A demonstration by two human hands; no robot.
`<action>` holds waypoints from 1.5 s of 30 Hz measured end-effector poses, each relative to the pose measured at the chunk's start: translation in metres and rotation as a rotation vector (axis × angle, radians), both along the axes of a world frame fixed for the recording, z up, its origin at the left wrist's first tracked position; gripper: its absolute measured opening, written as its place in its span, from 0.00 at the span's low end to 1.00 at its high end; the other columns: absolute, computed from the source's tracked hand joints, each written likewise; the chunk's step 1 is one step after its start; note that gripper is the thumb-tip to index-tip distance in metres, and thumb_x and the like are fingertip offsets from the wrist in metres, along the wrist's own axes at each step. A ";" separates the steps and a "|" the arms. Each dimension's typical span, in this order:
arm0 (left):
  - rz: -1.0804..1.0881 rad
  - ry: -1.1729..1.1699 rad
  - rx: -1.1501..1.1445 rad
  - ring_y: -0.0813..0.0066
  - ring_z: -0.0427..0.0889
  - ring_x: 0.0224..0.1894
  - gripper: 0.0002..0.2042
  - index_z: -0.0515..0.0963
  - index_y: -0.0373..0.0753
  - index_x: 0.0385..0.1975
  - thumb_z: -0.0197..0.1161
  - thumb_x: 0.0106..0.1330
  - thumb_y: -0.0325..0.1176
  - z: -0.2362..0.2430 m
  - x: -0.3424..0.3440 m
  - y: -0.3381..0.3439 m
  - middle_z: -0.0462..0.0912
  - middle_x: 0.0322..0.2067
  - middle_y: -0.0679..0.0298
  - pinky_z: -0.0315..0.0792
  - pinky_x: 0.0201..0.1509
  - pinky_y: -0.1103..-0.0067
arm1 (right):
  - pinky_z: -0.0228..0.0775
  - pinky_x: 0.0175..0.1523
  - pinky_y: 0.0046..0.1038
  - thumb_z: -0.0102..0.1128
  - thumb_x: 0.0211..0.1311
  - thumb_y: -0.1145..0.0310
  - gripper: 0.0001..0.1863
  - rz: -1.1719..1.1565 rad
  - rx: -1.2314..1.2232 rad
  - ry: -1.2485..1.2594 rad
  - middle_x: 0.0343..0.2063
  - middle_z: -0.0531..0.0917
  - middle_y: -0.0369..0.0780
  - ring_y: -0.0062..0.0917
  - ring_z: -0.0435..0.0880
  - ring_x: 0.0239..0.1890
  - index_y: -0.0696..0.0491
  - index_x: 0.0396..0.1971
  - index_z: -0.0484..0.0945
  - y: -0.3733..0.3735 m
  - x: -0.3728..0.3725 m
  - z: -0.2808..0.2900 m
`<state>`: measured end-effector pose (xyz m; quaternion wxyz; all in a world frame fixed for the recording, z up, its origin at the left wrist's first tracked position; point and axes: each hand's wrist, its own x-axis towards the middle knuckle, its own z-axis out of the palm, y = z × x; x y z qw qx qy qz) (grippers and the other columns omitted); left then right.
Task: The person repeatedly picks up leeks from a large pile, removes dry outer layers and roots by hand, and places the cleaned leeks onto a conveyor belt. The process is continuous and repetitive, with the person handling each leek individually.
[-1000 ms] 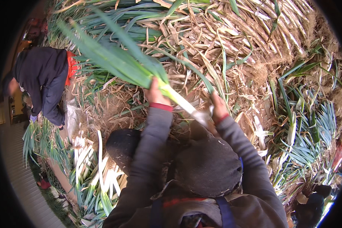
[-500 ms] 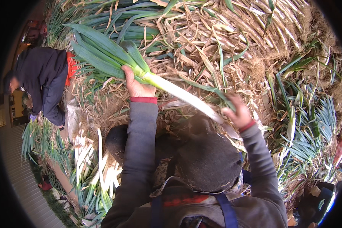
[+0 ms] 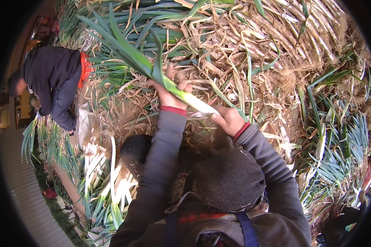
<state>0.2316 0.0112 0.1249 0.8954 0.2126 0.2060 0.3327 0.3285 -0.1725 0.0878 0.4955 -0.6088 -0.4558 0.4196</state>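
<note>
A large green onion (image 3: 200, 106) lies slantwise across both my hands, its leaves (image 3: 132, 55) fanning to the upper left and its white shank toward the lower right. My left hand (image 3: 171, 95) is closed around the pale green part, just below where the leaves split. On the white shank, my right hand (image 3: 230, 119) is closed with the thumb pressed on top; this hand hides the root end. Beneath and beyond my hands lie dry tan leaves (image 3: 218, 61).
Untrimmed onions with dry stems and roots (image 3: 301, 33) are heaped at the far right. Cleaned white-stemmed onions (image 3: 97, 171) lie at the near left. Green leaves (image 3: 338, 152) pile up at the right. A person in dark clothes (image 3: 55, 78) bends over at the left.
My right hand has come left and closed on the white shank, nearer my left hand. The onion has turned steeper and its leaves have narrowed. The view has shifted slightly.
</note>
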 end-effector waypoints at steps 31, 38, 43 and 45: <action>0.432 0.296 0.191 0.67 0.75 0.34 0.25 0.70 0.40 0.47 0.51 0.63 0.55 0.021 -0.063 0.053 0.77 0.34 0.62 0.72 0.38 0.70 | 0.68 0.33 0.25 0.52 0.60 0.55 0.18 -0.708 -0.418 0.296 0.30 0.77 0.36 0.23 0.74 0.27 0.51 0.43 0.74 -0.212 0.082 -0.142; 0.295 0.118 0.160 0.65 0.74 0.33 0.26 0.69 0.40 0.48 0.49 0.62 0.57 0.004 -0.054 0.069 0.77 0.35 0.61 0.71 0.38 0.69 | 0.68 0.49 0.37 0.57 0.57 0.54 0.26 -0.595 -0.608 -0.768 0.42 0.78 0.49 0.40 0.78 0.44 0.52 0.53 0.70 -0.233 0.096 -0.097; 0.238 0.088 0.242 0.67 0.75 0.33 0.24 0.69 0.40 0.48 0.51 0.63 0.54 0.049 -0.052 0.079 0.77 0.33 0.62 0.71 0.39 0.69 | 0.68 0.53 0.35 0.66 0.49 0.55 0.35 -0.093 0.030 -0.673 0.48 0.76 0.50 0.40 0.76 0.50 0.53 0.56 0.66 -0.121 0.049 0.001; 0.195 0.129 0.295 0.68 0.75 0.31 0.23 0.69 0.39 0.47 0.51 0.64 0.52 0.071 -0.043 0.063 0.77 0.30 0.64 0.72 0.39 0.71 | 0.73 0.46 0.33 0.66 0.50 0.57 0.30 -0.047 -0.201 -0.295 0.37 0.81 0.46 0.35 0.81 0.40 0.57 0.51 0.70 -0.087 0.042 0.017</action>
